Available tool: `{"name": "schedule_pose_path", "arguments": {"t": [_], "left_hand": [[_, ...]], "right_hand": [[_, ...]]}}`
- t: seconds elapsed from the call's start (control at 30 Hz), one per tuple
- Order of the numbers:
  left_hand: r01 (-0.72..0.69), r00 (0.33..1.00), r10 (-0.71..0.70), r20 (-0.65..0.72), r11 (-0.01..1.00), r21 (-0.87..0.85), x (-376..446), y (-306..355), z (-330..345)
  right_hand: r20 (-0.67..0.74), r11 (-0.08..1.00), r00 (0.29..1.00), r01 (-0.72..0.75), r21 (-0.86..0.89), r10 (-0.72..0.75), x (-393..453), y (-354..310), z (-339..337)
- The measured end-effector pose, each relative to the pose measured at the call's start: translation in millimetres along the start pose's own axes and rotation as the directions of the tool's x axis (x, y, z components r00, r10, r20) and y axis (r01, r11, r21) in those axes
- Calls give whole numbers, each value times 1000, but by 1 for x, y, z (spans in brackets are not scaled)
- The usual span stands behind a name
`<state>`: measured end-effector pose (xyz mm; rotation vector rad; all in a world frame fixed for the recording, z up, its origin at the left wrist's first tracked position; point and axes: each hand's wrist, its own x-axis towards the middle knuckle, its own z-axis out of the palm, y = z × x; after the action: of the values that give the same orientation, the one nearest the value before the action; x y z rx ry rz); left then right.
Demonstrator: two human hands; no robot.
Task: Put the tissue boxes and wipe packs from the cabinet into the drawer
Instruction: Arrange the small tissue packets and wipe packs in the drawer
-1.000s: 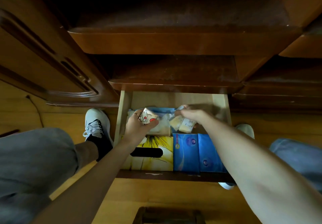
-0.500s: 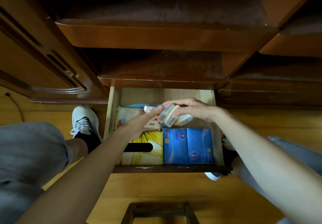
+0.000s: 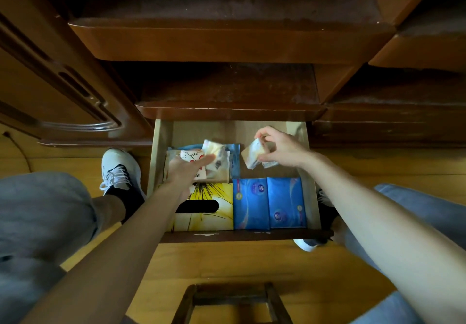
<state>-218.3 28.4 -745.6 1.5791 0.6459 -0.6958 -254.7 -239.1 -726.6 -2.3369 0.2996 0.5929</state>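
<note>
A: Wipe packs, small and pale, pinched in right hand, frame centre-right, above drawer. Judged light, soft, slick film; hold by edges.
B: Left hand?
A: Fingers extended, resting on cartoon-print pack. Drawer holds yellow tissue box and two blue packs at front.

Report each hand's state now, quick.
Left hand: open, fingers straight, on the small pale packs in the wooden drawer.
Right hand: pinching small pale tissue packets.
</note>
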Motion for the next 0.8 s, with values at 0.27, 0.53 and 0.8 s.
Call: {"name": "schedule_pose_path", "arguments": {"t": [0.27,0.53,0.8], "left_hand": [[-76,997,74,33,994,73,10,-3,3],[-97,995,91,45,983,156,21,-6,4],[-123,992,114,61,977,173,19,-9,8]], "right_hand": [[173,937,983,9,-348,55,41,14,29],[117,847,992,30,-531,38,61,7,55],[-18,903,989,-143,-405,149,53,18,31]]}}
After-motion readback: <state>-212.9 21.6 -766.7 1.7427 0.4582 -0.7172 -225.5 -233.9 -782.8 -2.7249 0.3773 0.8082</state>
